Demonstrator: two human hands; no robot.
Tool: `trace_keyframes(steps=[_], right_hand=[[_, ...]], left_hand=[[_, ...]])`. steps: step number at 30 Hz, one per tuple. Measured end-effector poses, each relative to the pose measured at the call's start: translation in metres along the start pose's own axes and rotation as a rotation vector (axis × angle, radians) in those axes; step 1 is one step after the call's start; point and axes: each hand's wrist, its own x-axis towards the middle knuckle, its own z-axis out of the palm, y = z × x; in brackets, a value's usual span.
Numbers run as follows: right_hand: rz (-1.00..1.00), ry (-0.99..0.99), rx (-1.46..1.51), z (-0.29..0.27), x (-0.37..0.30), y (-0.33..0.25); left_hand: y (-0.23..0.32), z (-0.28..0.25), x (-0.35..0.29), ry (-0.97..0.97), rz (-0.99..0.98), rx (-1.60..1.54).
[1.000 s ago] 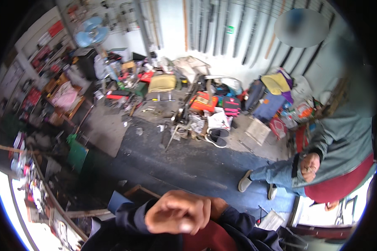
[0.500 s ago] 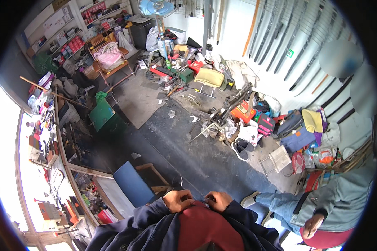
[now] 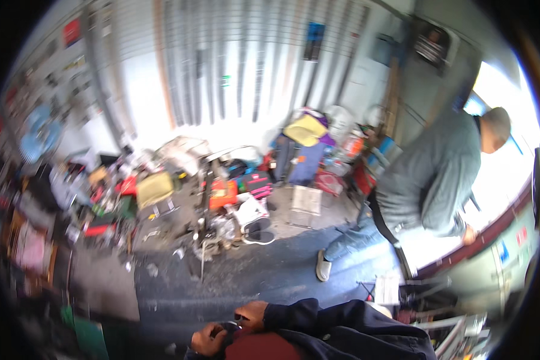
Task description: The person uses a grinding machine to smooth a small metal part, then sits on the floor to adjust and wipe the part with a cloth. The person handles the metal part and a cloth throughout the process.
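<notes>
My left hand (image 3: 209, 339) is at the lower edge, in front of the dark red garment (image 3: 263, 347) I wear. Its fingers are curled. Just right of it and a little farther away, my right hand (image 3: 252, 314) comes out of a dark jacket sleeve (image 3: 318, 321), fingers bent inward. The two hands are close together. A small pale and dark bit shows between them, too blurred to name; what the fingers grip is hidden.
Another person (image 3: 432, 174) in grey leans toward the bright opening at right, one hand on its ledge. Ahead lie a small stool (image 3: 306, 200), a yellow cushion (image 3: 154, 189), an orange case (image 3: 223, 195) and heaped bags. A blue fan (image 3: 40, 135) stands far left.
My view has swung to the right. The other person, seated-looking before at lower right, now leans over the ledge. My hands stay close together at the front of my clothes.
</notes>
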Motion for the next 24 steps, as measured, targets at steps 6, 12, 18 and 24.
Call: trace_keyframes(steps=[6,12,18,24], right_hand=[[0.248,0.072,0.005,0.000,-0.019,-0.007],[0.285,0.099,0.011,0.005,0.007,-0.022],[0.104,-0.091,-0.114,0.021,0.077,-0.032],[-0.168,-0.336,-0.129,0.026,0.167,-0.064]], left_hand=[[-0.008,-0.014,0.038,-0.229,0.056,0.016],[-0.012,-0.041,0.048,-0.267,0.029,0.012],[-0.061,-0.079,0.019,-0.016,-0.005,0.101],[-0.099,-0.105,-0.041,0.219,-0.181,-0.140]])
